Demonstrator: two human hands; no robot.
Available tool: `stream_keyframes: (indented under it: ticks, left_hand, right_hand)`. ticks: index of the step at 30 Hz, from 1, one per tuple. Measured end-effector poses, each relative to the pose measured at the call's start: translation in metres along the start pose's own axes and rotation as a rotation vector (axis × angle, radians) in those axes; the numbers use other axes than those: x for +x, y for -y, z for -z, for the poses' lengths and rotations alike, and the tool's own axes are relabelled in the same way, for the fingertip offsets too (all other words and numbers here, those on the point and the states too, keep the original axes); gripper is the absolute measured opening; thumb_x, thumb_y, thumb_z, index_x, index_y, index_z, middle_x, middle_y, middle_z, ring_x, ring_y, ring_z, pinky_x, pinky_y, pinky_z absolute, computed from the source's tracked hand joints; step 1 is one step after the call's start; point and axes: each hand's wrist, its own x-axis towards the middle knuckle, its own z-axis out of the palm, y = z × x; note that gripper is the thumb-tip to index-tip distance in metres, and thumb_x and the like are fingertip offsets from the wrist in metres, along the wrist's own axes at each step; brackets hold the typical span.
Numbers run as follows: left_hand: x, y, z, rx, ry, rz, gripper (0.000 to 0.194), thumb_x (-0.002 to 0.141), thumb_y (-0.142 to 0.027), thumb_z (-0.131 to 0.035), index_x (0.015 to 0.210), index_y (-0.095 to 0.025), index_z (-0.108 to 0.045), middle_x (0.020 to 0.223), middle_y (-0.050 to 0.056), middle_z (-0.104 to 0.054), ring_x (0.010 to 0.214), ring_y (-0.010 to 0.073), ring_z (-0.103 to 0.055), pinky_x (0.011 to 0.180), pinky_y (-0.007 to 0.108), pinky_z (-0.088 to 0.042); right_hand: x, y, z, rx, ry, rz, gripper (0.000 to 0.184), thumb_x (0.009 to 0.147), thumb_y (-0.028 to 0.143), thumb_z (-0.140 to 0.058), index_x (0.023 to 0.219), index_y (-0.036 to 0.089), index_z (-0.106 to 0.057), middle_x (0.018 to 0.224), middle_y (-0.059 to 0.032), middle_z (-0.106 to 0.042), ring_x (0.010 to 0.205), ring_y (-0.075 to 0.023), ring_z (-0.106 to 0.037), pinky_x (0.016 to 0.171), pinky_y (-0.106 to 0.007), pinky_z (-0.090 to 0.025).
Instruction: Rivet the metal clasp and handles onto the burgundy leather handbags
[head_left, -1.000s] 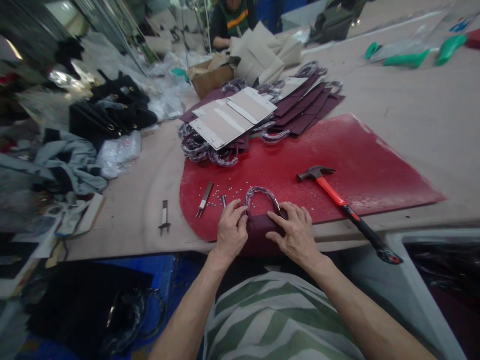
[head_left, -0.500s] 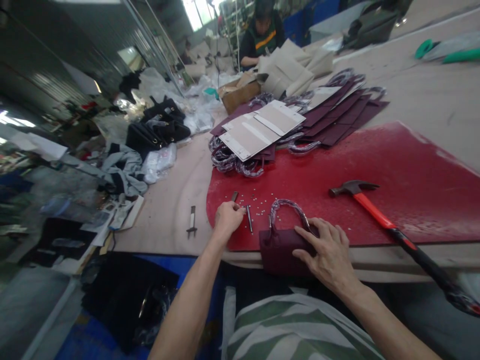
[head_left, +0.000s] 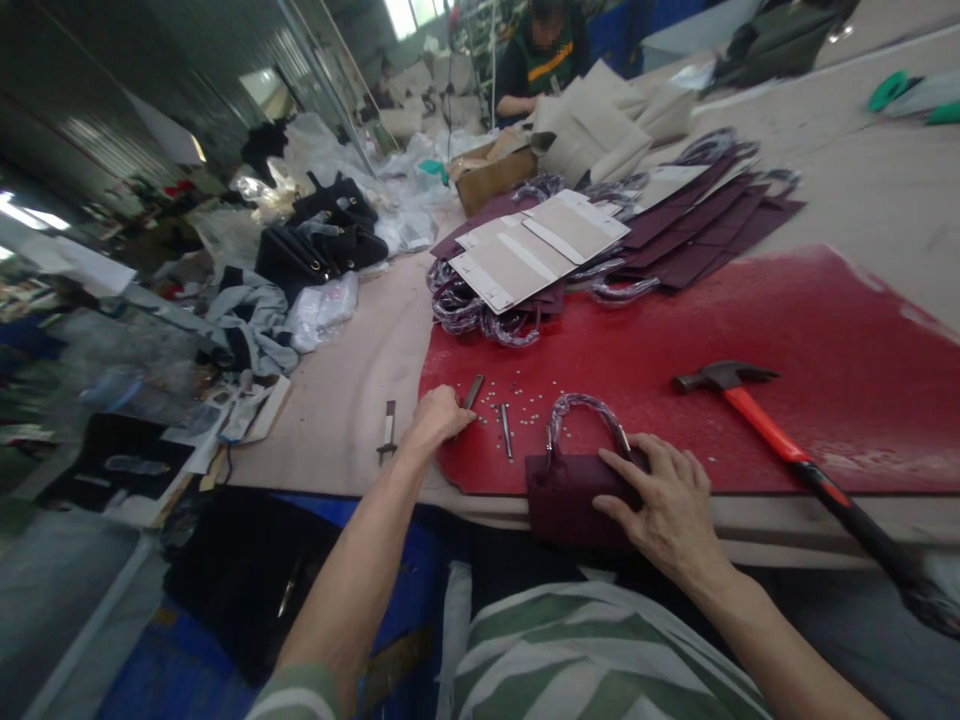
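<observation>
My right hand (head_left: 667, 500) lies over the right end of a small burgundy handbag (head_left: 562, 495), thumb and fingers on its panel, steadying it at the table edge. The bag's arched handle (head_left: 581, 402) is wrapped in clear plastic. Left of it, my left hand (head_left: 439, 415) is closed, fingertips at the lower end of a flat metal tool (head_left: 474, 388); whether they pinch it or something small is hidden. A thin metal rod (head_left: 506, 432) lies between hand and bag, among several tiny pale pieces (head_left: 534, 398) scattered on the red mat (head_left: 615, 350).
To the right, a claw hammer (head_left: 765, 420) lies with its handle over the table edge. A caliper-like tool (head_left: 388, 430) is left of the mat. Beyond are stacked burgundy bag pieces (head_left: 690, 225), pale panels (head_left: 540, 245), a cardboard box (head_left: 495, 180) and a co-worker (head_left: 544, 60).
My left hand has drawn back leftward from beside the thin rod to the flat tool's lower end. My right hand stays on the bag. The view has shifted slightly.
</observation>
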Motion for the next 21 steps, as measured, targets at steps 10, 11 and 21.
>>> stream_keyframes:
  ticks: [10,11,21]
  left_hand:
    - [-0.016,0.008,-0.005,-0.504,0.099,-0.021,0.019,0.075,-0.031,-0.068,0.077,-0.016,-0.056,0.066,0.002,-0.065,0.061,0.0152,-0.066,0.057,0.024,-0.055]
    - [-0.026,0.008,-0.010,-0.690,0.081,-0.050,0.025,0.075,-0.034,-0.069,0.082,-0.016,-0.054,0.072,0.002,-0.067,0.063,0.0153,-0.067,0.059,0.026,-0.057]
    - [-0.125,-0.056,-0.097,-1.144,-0.162,-0.503,0.019,0.090,-0.031,-0.065,0.102,-0.018,-0.060,0.101,0.008,-0.073,0.095,0.0204,-0.072,0.091,0.037,-0.058]
  right_hand:
    - [0.003,0.014,0.015,0.040,0.085,-0.095,0.047,0.079,0.040,-0.078,0.124,0.028,-0.068,0.137,-0.0105,-0.051,0.127,-0.0336,-0.042,0.110,-0.056,-0.028]
    - [0.002,0.014,0.016,0.045,0.089,-0.101,0.048,0.078,0.041,-0.078,0.124,0.028,-0.068,0.137,-0.0108,-0.051,0.128,-0.0338,-0.042,0.110,-0.056,-0.028]
    - [0.001,0.016,0.017,0.053,0.109,-0.121,0.053,0.077,0.042,-0.081,0.126,0.028,-0.067,0.138,-0.0106,-0.050,0.132,-0.0338,-0.039,0.114,-0.055,-0.023]
